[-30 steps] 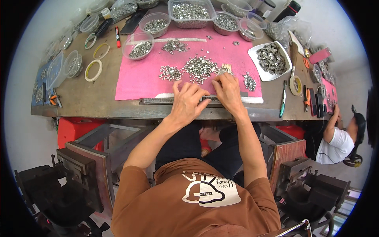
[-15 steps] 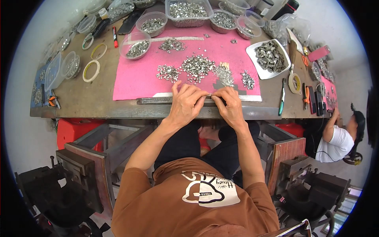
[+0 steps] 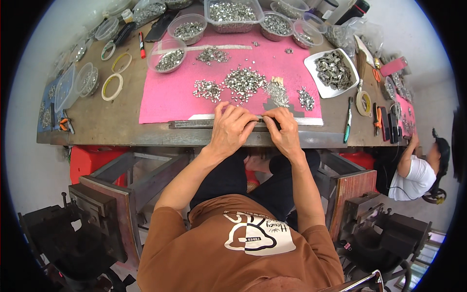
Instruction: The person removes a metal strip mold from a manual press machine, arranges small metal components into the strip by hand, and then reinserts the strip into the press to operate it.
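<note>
At the front edge of the bench, a long narrow metal bar [image 3: 192, 124] lies along the edge of the pink mat [image 3: 163, 104]. My left hand [image 3: 229, 129] rests over the bar, thumb and forefinger pinched at its middle. Close beside it my right hand [image 3: 283, 132] is closed too, its fingertips at the same spot. What the fingertips hold is too small to make out. Just beyond my hands lie a heap of small silvery metal pieces [image 3: 244, 82], a smaller heap [image 3: 207, 89], a pile of thin metal slivers [image 3: 277, 93] and another little heap [image 3: 306, 99].
A white square dish [image 3: 311, 61] holds dark metal flakes. Clear plastic tubs [image 3: 232, 24] of metal bits line the back. Tape rolls [image 3: 112, 87] and a red marker [image 3: 141, 45] lie left; a green-handled brush [image 3: 348, 119] lies right. Another person [image 3: 418, 173] sits at far right.
Both hands stay at the bar. Their fingertips have shifted only slightly, the right forefinger lifting a little. The heaps look the same.
</note>
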`<control>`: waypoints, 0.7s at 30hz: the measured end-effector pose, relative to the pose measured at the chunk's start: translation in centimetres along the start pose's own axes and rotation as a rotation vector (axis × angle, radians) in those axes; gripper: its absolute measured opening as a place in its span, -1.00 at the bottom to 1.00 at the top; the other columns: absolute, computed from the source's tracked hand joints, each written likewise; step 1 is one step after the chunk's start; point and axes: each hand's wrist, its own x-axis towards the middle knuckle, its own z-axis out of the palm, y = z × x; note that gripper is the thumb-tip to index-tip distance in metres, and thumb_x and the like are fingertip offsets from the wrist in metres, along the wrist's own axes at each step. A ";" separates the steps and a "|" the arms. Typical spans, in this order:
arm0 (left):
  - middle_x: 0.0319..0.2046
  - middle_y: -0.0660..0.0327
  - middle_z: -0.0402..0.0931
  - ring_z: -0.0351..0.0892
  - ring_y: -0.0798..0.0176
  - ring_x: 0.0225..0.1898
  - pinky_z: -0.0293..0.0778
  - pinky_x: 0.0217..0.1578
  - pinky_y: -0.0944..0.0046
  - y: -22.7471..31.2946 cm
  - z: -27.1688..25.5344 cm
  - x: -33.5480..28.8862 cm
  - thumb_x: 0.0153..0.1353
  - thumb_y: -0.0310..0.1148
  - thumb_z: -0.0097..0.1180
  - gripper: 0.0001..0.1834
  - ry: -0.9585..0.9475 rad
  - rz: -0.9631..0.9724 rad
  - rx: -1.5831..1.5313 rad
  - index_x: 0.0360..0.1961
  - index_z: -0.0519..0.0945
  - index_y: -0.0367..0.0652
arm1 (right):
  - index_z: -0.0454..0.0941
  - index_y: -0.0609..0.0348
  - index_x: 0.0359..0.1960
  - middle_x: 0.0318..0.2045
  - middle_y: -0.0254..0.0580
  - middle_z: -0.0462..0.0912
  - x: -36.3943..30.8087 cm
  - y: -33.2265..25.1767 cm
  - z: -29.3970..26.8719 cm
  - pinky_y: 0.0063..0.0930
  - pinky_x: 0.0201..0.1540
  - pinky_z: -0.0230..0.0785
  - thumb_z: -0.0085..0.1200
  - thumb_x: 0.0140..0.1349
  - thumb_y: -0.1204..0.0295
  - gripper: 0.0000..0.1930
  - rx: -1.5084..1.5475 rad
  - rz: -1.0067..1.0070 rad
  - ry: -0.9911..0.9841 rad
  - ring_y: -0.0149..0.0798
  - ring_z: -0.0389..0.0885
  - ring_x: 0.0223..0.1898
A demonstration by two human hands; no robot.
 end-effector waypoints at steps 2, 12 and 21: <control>-0.30 0.30 0.63 0.57 0.23 -0.17 0.20 0.22 -0.03 0.0 0.1 0.0 0.17 -0.37 0.36 -0.88 -0.001 -0.009 0.008 -0.25 0.72 -0.05 | 0.65 0.21 -0.23 -0.32 -0.16 0.63 0.0 0.1 0.0 -0.26 -0.09 0.29 0.19 0.27 0.54 -0.92 -0.001 0.003 -0.005 -0.11 0.57 -0.22; -0.29 0.20 0.67 0.61 0.13 -0.21 0.32 0.20 -0.04 -0.4 0.1 0.0 0.22 -0.46 0.28 -0.88 0.041 -0.019 -0.083 -0.21 0.71 -0.16 | 0.66 0.19 -0.22 -0.30 -0.20 0.61 -0.1 -0.1 0.8 -0.24 -0.11 0.27 0.27 0.23 0.47 -0.88 -0.089 -0.038 0.030 -0.11 0.52 -0.22; -0.34 0.18 0.61 0.55 0.07 -0.24 0.37 0.08 0.01 -0.4 0.1 0.1 0.20 -0.45 0.29 -0.89 0.068 0.008 -0.117 -0.23 0.69 -0.17 | 0.66 0.19 -0.20 -0.28 -0.18 0.63 -0.5 0.6 0.2 -0.25 -0.08 0.33 0.31 0.20 0.49 -0.84 -0.005 0.079 0.014 -0.11 0.58 -0.18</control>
